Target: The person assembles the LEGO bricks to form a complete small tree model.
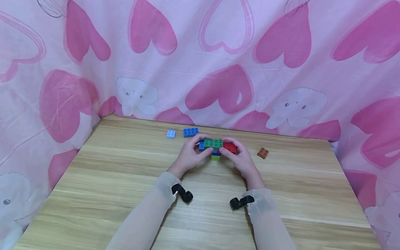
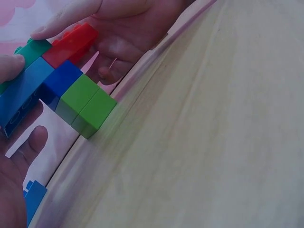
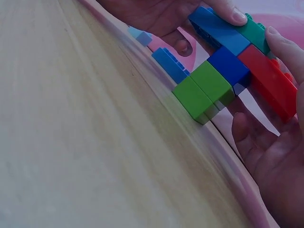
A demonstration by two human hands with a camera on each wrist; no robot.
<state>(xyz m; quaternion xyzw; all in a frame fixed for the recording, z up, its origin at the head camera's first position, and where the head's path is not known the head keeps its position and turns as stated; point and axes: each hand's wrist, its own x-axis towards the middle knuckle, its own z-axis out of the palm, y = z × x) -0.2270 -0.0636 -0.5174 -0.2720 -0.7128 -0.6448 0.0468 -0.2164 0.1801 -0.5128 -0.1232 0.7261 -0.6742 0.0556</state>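
Between both hands stands a toy building-brick stack. Its green brick (image 1: 213, 143) lies on top, bridging a red brick (image 1: 230, 147) on the right and a blue brick (image 2: 29, 85) on the left. Below them, a dark blue brick (image 3: 229, 65) rests on two lime green bricks (image 3: 203, 90), the lower one at the tabletop. My left hand (image 1: 188, 154) grips the left end, thumb at the front of the green and blue bricks. My right hand (image 1: 244, 162) holds the right end, its thumb at the green and red bricks. The stack's back is hidden in the head view.
Behind the left hand lie a loose blue brick (image 1: 191, 132) and a small light blue brick (image 1: 171, 134). A brown brick (image 1: 263, 153) lies right of the right hand. Pink heart-patterned cloth (image 1: 221, 89) hangs around the wooden table (image 1: 125, 188).
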